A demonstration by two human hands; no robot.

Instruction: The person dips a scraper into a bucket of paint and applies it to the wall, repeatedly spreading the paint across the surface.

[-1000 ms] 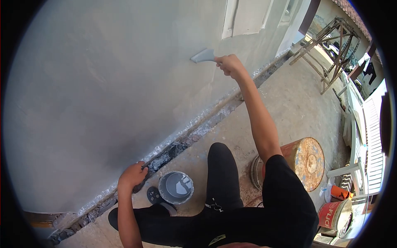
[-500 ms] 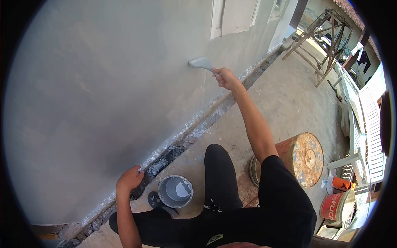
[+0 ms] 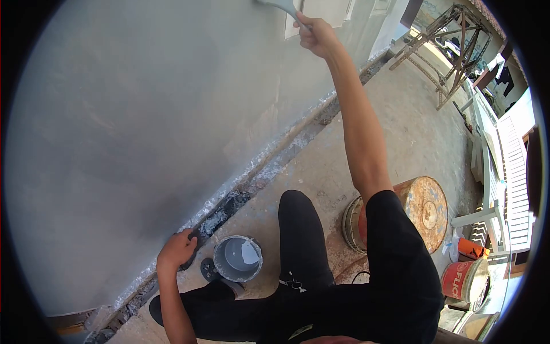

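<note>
One brush (image 3: 279, 5) has just swept higher up the grey wall (image 3: 143, 114), so the work now reaches the pale frame (image 3: 323, 11)! The right hand (image 3: 318, 37) clasps its handle; the left hand (image 3: 179, 250) curls low near the bucket (image 3: 229, 277), its grip unclear.

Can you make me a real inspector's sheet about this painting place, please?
Surface: grey wall, patchy in tone; concrete floor, stained.
Job's things: brush, partly out of view; pail, grey liquid inside.
Clutter: rusty drum, lying among other containers; red-labelled tin.
Hands: right hand grips the brush; left hand at the wall's foot, grip unclear.
Cables: thin dark loop near the drum; can't tell if it's one.
Surroundings: white slatted furniture, right.
</note>
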